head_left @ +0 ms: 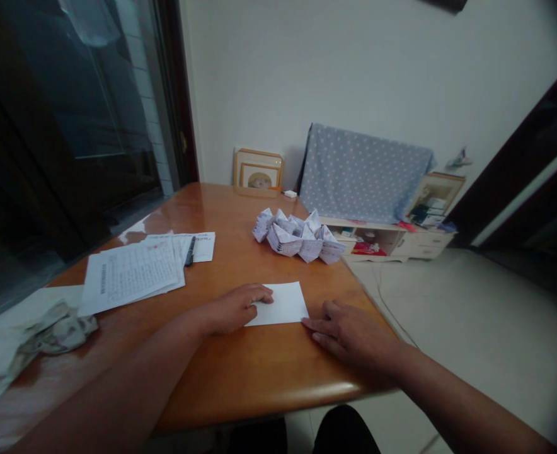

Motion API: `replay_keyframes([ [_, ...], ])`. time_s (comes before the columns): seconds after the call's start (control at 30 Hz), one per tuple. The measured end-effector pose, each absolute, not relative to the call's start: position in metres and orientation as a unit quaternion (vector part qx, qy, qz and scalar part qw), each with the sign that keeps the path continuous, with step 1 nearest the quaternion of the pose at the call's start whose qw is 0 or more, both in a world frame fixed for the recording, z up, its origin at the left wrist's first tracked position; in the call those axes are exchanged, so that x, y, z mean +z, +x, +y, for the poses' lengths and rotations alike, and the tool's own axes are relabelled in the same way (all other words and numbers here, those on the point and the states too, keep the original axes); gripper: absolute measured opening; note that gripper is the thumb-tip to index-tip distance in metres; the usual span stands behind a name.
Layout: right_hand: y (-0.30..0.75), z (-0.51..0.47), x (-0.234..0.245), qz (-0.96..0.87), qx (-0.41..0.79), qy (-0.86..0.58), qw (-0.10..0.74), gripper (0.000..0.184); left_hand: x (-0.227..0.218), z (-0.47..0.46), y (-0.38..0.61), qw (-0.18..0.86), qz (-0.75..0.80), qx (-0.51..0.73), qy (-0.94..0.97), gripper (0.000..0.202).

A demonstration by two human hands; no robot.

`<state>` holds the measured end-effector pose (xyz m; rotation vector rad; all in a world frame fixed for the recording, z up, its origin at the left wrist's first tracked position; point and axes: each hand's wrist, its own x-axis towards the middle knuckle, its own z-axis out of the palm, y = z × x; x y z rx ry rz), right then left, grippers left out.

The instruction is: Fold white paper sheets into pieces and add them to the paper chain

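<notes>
A small white folded sheet of paper (285, 301) lies flat on the wooden table (241, 372) in front of me. My left hand (234, 309) rests on the sheet's left edge with the fingers curled and pressing it down. My right hand (349, 334) lies flat on the table at the sheet's lower right corner, fingers stretched out and touching that corner. Beyond the sheet sits a cluster of several folded paper shapes (298, 236).
A stack of printed sheets (132, 272) with a black pen (190, 251) lies at the left. A crumpled cloth (56, 329) is at the near left. A framed picture (258, 171) leans on the wall. The table's right edge drops to the floor; a low shelf (392, 239) stands beyond.
</notes>
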<state>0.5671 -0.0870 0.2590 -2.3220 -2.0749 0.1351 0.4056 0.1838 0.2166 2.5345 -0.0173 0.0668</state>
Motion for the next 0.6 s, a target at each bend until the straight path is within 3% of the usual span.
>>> replay_keyframes([
  [0.17,0.574,-0.092,0.264,-0.649,0.036,-0.760,0.011,0.035,0.212,0.183,0.405,0.296,-0.009,0.041,0.954,0.054],
  [0.33,0.581,-0.075,0.267,-0.613,0.039,-0.788,0.052,0.034,0.215,0.176,0.404,0.297,0.000,0.065,0.953,0.035],
  [0.5,0.588,-0.036,0.253,-0.601,0.016,-0.789,0.124,0.030,0.223,0.169,0.400,0.265,0.008,0.063,0.962,0.050],
  [0.6,0.589,-0.015,0.244,-0.594,-0.013,-0.791,0.147,0.045,0.224,0.167,0.398,0.244,0.007,0.061,0.968,0.050],
])
